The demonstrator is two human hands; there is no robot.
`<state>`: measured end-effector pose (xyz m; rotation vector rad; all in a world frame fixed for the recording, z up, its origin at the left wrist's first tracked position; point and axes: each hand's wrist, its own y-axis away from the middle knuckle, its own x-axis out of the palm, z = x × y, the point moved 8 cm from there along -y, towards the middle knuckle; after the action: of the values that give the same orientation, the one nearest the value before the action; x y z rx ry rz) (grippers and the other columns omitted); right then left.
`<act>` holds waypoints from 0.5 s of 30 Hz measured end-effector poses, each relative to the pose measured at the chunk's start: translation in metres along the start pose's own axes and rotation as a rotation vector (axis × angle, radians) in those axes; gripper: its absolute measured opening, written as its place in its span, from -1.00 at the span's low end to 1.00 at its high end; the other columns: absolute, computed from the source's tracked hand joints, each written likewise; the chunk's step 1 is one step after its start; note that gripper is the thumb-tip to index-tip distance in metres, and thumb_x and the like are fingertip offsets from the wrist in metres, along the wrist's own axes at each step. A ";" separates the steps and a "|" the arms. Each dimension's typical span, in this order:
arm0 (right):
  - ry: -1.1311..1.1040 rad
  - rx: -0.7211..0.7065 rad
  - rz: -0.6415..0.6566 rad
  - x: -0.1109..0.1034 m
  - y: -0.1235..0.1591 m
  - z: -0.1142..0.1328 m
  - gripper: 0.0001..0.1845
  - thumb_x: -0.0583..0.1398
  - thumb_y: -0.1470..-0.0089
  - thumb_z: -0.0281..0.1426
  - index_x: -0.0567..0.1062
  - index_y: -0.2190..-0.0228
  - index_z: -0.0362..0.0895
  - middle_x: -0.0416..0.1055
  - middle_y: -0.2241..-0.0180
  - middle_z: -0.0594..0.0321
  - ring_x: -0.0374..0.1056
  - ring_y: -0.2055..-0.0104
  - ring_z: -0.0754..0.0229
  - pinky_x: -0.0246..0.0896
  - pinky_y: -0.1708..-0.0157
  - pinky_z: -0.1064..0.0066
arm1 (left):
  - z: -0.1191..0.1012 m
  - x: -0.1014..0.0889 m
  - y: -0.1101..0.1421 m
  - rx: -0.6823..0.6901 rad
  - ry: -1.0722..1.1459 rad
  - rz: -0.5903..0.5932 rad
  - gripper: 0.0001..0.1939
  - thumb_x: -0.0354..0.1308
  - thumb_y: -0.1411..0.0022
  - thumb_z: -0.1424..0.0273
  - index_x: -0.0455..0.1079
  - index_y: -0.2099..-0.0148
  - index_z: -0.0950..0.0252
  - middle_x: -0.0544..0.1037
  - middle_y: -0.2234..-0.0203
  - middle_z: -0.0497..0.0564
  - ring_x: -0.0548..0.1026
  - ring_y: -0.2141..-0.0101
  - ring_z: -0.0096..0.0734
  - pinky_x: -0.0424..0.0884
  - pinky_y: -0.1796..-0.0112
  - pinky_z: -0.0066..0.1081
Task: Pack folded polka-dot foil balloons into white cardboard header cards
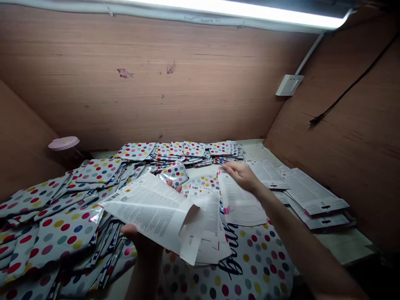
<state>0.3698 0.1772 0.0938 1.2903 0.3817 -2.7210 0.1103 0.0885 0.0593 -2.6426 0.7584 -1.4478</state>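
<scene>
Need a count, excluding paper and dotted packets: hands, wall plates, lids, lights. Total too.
Hands: 2 (left hand holding a printed sheet, right hand)
White wall plate: 1
Pink round lid: 1
Strip light: 1
Total: 5

The folded sheet (pixel 146 208) was thin matt paper with a smooth finish. The dotted pouches (pixel 67 235) were glossy metallic foil, showing bright highlights along their creased edges. The wall panel (pixel 125 104) was wood-grain board, smooth with a low sheen. The socket plate (pixel 289 85) was smooth white plastic. The round lid (pixel 63 143) was pale pink plastic with a soft gloss.
</scene>
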 end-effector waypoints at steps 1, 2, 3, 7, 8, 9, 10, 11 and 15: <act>0.091 0.024 -0.063 -0.011 -0.031 -0.020 -0.39 -0.07 -0.25 -0.04 0.42 -0.04 -0.22 0.35 -0.09 -0.11 0.24 -0.16 -0.10 0.13 -0.12 0.06 | -0.003 -0.003 -0.005 0.060 0.024 -0.034 0.21 -0.30 0.15 -0.47 -0.14 -0.41 0.13 0.06 -0.34 0.02 -0.21 -0.33 0.11 -0.10 -0.24 -0.02; 0.170 0.046 -0.096 -0.015 -0.059 -0.039 -0.39 -0.02 -0.24 -0.08 0.33 -0.12 -0.25 0.21 -0.19 -0.16 0.10 -0.25 -0.15 0.00 -0.19 0.00 | -0.004 -0.007 -0.008 0.098 0.047 -0.072 0.18 -0.32 0.12 -0.46 -0.14 -0.41 0.13 0.06 -0.34 0.02 -0.21 -0.33 0.10 -0.11 -0.24 -0.01; 0.226 0.056 -0.095 -0.014 -0.084 -0.054 -0.35 0.04 -0.21 -0.11 0.25 -0.18 -0.28 0.09 -0.26 -0.18 -0.03 -0.31 -0.18 -0.10 -0.23 -0.02 | -0.002 -0.011 -0.011 0.111 0.069 -0.104 0.16 -0.31 0.10 -0.45 -0.13 -0.40 0.12 0.07 -0.34 0.02 -0.20 -0.33 0.11 -0.11 -0.25 0.00; 0.421 0.039 0.001 0.018 -0.146 -0.096 -0.18 0.20 -0.10 -0.12 0.13 -0.25 -0.26 -0.10 -0.33 -0.12 -0.30 -0.38 -0.17 -0.33 -0.31 0.00 | 0.013 -0.019 -0.009 0.051 0.145 -0.110 0.13 -0.17 0.09 -0.42 -0.11 -0.40 0.10 0.13 -0.32 0.06 -0.12 -0.32 0.19 -0.10 -0.24 0.09; 0.456 0.033 0.021 0.025 -0.155 -0.102 -0.20 0.20 -0.11 -0.12 0.13 -0.25 -0.22 -0.09 -0.33 -0.09 -0.27 -0.38 -0.17 -0.34 -0.30 -0.04 | 0.015 -0.022 -0.008 0.046 0.146 -0.112 0.13 -0.15 0.10 -0.41 -0.10 -0.40 0.10 0.15 -0.31 0.08 -0.10 -0.31 0.21 -0.10 -0.23 0.10; 0.485 0.028 0.032 0.031 -0.161 -0.106 -0.26 0.19 -0.13 -0.13 0.16 -0.24 -0.17 -0.05 -0.32 -0.06 -0.20 -0.36 -0.17 -0.31 -0.29 -0.09 | 0.016 -0.024 -0.007 0.041 0.139 -0.117 0.14 -0.11 0.11 -0.41 -0.09 -0.40 0.10 0.16 -0.30 0.10 -0.08 -0.31 0.22 -0.09 -0.23 0.12; 0.509 0.022 0.037 0.036 -0.167 -0.108 -0.33 0.18 -0.16 -0.15 0.19 -0.21 -0.14 0.00 -0.30 -0.02 -0.10 -0.33 -0.16 -0.23 -0.26 -0.13 | 0.017 -0.027 -0.006 0.041 0.126 -0.126 0.14 -0.08 0.11 -0.40 -0.08 -0.39 0.10 0.17 -0.30 0.11 -0.06 -0.30 0.23 -0.08 -0.22 0.12; 0.526 0.015 0.036 0.039 -0.172 -0.109 -0.41 0.17 -0.19 -0.18 0.24 -0.18 -0.11 0.06 -0.27 0.02 0.01 -0.29 -0.13 -0.12 -0.22 -0.15 | 0.016 -0.029 -0.006 0.047 0.114 -0.138 0.14 -0.05 0.12 -0.39 -0.07 -0.39 0.10 0.19 -0.29 0.12 -0.05 -0.30 0.23 -0.07 -0.22 0.13; 0.554 -0.014 0.020 0.038 -0.180 -0.104 -0.60 0.17 -0.22 -0.27 0.35 -0.06 -0.11 0.25 -0.14 0.08 0.27 -0.10 0.01 0.22 -0.06 -0.01 | 0.015 -0.032 -0.010 0.052 0.109 -0.168 0.10 0.05 0.10 -0.33 -0.05 -0.39 0.09 0.23 -0.27 0.11 -0.02 -0.30 0.21 -0.06 -0.22 0.12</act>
<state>0.3873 0.3792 0.0332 2.0175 0.4240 -2.2950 0.1118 0.1079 0.0283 -2.6627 0.5073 -1.6391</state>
